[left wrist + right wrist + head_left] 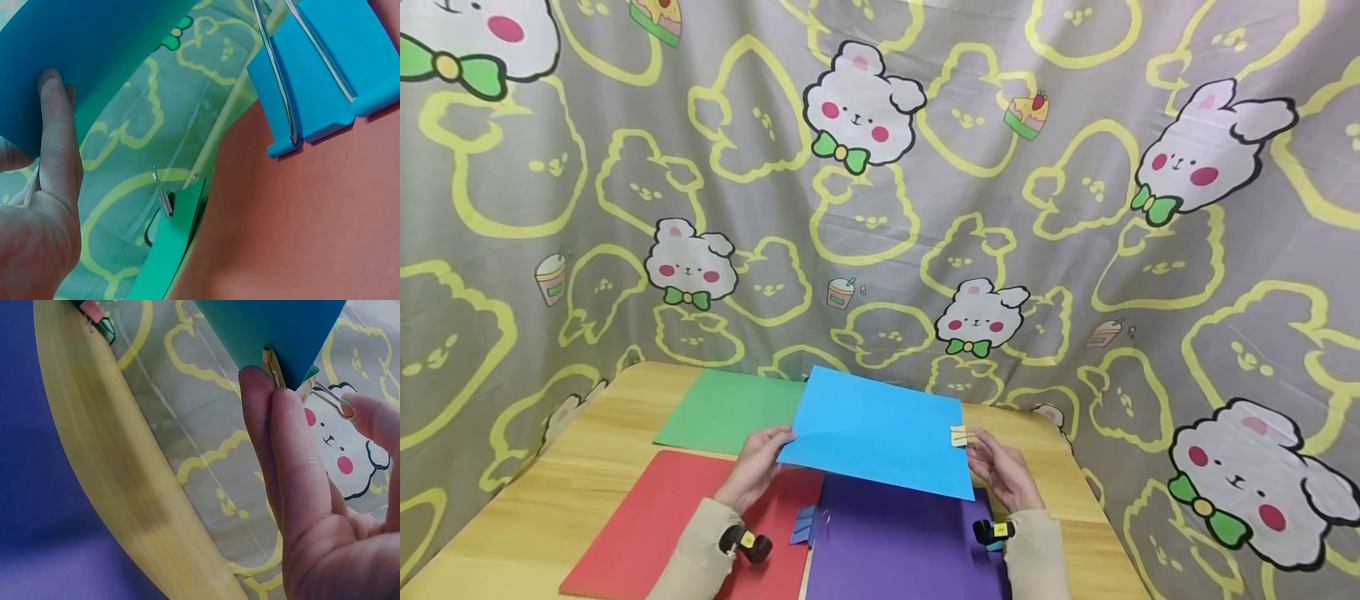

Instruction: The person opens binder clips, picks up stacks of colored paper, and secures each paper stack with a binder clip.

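Note:
A bright blue sheet of paper or card (880,433) is held up above the table, slightly tilted. At its left edge, my left hand (758,468) pinches it, fingers behind and thumb in front. A small yellow binder clip (958,436) sits on the sheet's right edge. With my right hand (1006,473) I hold this clip; in the right wrist view the thumb touches a wire handle (334,400) while the other fingers lie at the opposite side. The back of the sheet (94,56) shows in the left wrist view.
Below lie a red sheet (655,508), a purple sheet (902,542) and a green sheet (730,408) on the wooden table (1097,533). A large blue binder clip (802,527) is on the red sheet's right edge. A patterned curtain (880,208) hangs behind the table.

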{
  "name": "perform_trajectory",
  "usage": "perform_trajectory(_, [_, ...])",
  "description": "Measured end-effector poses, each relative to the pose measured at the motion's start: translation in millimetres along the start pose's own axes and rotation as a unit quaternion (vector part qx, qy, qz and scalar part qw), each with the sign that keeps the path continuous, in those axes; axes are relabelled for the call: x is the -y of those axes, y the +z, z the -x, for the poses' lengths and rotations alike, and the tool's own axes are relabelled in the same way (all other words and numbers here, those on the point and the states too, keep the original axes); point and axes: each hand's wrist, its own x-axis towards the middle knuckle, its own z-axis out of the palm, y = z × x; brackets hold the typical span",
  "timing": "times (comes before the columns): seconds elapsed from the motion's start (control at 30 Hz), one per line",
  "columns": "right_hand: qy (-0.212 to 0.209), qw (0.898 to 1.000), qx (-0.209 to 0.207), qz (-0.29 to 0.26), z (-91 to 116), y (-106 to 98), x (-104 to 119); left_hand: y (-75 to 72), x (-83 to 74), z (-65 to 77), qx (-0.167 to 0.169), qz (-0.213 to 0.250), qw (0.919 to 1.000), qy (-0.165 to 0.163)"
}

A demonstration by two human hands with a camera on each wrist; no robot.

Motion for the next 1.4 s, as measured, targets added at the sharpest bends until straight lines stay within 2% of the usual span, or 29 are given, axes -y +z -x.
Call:
perform_trajectory(0.23, [0.0,1.0,0.009,0.006,3.7,1.4,-2.4,-3.9,2.9,-0.9,0.002,0.005,1.0,-0.001])
perform_trajectory(0.5, [-0.005,1.0,0.004,-0.018,6.3,2.8,-1.9,-1.6,1.6,1.4,-0.008,-0.012,0.9999,0.005])
perform_trajectory(0.77, [-0.004,1.0,-0.008,-0.004,7.2,2.9,0.5,0.7,-0.5,0.3,-0.008,-0.009,0.9999,0.005])
perform_trajectory(1.03, [-0.004,1.0,0.003,0.009,6.3,3.6,0.5,0.0,-1.8,1.2,-0.007,-0.006,1.0,0.003])
perform_trajectory(1.23, [0.001,1.0,-0.006,0.008,5.4,4.5,0.9,-0.1,-0.6,1.0,-0.005,-0.009,0.9999,0.004])
perform_trajectory(1.4, [0.0,1.0,0.0,0.022,5.2,4.8,0.1,0.8,1.2,-1.5,-0.009,0.005,0.9999,0.006])
